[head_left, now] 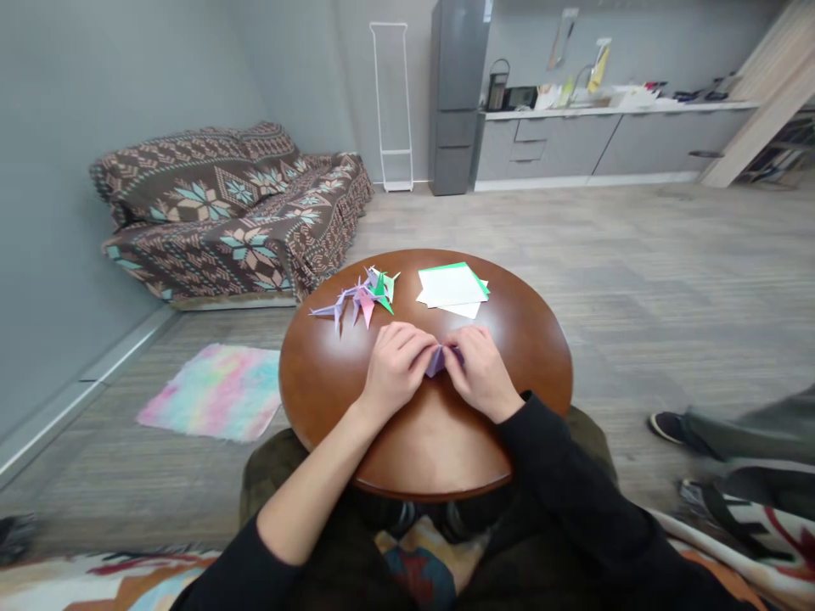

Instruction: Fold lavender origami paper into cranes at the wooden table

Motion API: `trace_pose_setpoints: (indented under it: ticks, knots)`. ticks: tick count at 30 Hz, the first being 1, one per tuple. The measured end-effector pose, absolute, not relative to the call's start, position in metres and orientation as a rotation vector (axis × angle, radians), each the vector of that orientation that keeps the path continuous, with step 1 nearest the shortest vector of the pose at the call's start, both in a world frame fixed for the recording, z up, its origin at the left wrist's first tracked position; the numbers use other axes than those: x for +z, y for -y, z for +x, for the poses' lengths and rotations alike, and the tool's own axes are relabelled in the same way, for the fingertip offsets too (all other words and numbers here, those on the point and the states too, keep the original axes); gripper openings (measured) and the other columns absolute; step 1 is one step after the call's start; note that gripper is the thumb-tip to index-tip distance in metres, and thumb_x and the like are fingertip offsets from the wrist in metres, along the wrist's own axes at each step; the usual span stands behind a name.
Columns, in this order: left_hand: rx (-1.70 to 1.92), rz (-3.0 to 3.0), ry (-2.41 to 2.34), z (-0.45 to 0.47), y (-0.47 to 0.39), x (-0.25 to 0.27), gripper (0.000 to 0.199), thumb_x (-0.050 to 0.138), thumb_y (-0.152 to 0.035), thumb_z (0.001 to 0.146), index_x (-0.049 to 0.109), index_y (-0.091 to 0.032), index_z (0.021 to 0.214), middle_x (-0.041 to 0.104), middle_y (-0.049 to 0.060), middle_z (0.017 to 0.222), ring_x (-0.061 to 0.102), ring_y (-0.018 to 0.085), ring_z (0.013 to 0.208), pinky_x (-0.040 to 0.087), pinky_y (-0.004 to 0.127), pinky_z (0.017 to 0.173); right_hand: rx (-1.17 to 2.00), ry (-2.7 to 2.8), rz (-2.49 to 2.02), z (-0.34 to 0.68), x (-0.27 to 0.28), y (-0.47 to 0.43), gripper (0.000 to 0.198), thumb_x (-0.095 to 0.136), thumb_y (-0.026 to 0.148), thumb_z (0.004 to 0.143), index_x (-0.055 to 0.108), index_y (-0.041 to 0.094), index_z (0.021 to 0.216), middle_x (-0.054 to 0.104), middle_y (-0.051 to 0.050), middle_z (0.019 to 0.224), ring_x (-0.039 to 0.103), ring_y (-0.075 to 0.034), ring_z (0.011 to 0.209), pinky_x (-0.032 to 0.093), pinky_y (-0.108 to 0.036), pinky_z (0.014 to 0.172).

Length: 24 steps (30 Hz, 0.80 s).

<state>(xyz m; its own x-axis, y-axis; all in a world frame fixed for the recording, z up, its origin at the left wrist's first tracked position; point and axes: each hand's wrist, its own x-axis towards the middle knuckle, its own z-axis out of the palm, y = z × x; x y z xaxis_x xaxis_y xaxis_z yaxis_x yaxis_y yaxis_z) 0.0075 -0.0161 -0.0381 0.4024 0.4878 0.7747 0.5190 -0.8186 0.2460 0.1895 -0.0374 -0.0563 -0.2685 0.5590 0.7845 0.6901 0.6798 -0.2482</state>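
Head view: your left hand (400, 361) and right hand (479, 367) both pinch the small purple paper (435, 363) between their fingertips, above the table (433, 458). Uneven pulling could tear it or set a crooked crease. Paper birds (365, 302) lie beyond your left hand, and paper sheets (451, 287) just beyond your right; a careless forward reach might knock either. No brand, label or writing is legible.
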Motion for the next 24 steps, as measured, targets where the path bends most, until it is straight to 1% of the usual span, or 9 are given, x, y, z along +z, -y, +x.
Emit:
trace_pose_setpoints:
  ticks: [8,12,18,22,24]
  knots:
    - [-1.320,-2.421,0.878,0.0065,0.0194,-0.0363,0.009,0.065,-0.015,0.094,0.072,-0.020,0.097,0.079,0.003,0.090,0.065,0.022,0.091,0.046,0.041,0.088,-0.220,1.946,-0.993,0.1883,-0.0542,0.0376,0.012,0.048,0.011,0.099,0.053,0.021,0.094,0.065,-0.006,0.085,0.060,-0.022,0.080,0.045,-0.041,0.085]
    - [-1.315,-2.411,0.908,0.0069,0.0196,-0.0373,0.012,0.063,-0.015,0.095,0.072,-0.021,0.097,0.079,0.004,0.091,0.066,0.022,0.092,0.045,0.041,0.088,-0.246,1.940,-0.991,0.1869,-0.0531,0.0381,0.013,0.048,0.010,0.099,0.054,0.021,0.096,0.066,-0.007,0.086,0.060,-0.024,0.082,0.045,-0.042,0.085]
    - [-1.476,-2.545,1.036,0.0112,0.0199,-0.0435,0.015,0.056,-0.019,0.099,0.071,-0.019,0.097,0.078,0.007,0.092,0.070,0.020,0.086,0.051,0.037,0.082,-0.207,1.908,-0.990,0.1853,-0.0540,0.0373,0.014,0.046,0.011,0.101,0.054,0.022,0.096,0.065,-0.007,0.086,0.061,-0.023,0.082,0.047,-0.040,0.082]
    - [-1.538,-2.571,1.059,0.0126,0.0215,-0.0457,0.013,0.059,-0.019,0.097,0.071,-0.019,0.098,0.080,0.007,0.093,0.074,0.020,0.085,0.055,0.035,0.082,-0.185,1.915,-0.998,0.1842,-0.0538,0.0381,0.013,0.046,0.013,0.101,0.054,0.022,0.095,0.065,-0.007,0.086,0.061,-0.023,0.081,0.047,-0.038,0.076]
    - [-1.546,-2.585,1.068,0.0124,0.0221,-0.0462,0.012,0.060,-0.019,0.096,0.072,-0.019,0.098,0.080,0.007,0.093,0.075,0.020,0.085,0.057,0.034,0.081,-0.178,1.927,-0.999,0.1840,-0.0534,0.0390,0.013,0.046,0.013,0.101,0.054,0.022,0.094,0.065,-0.008,0.086,0.061,-0.024,0.081,0.048,-0.037,0.076]
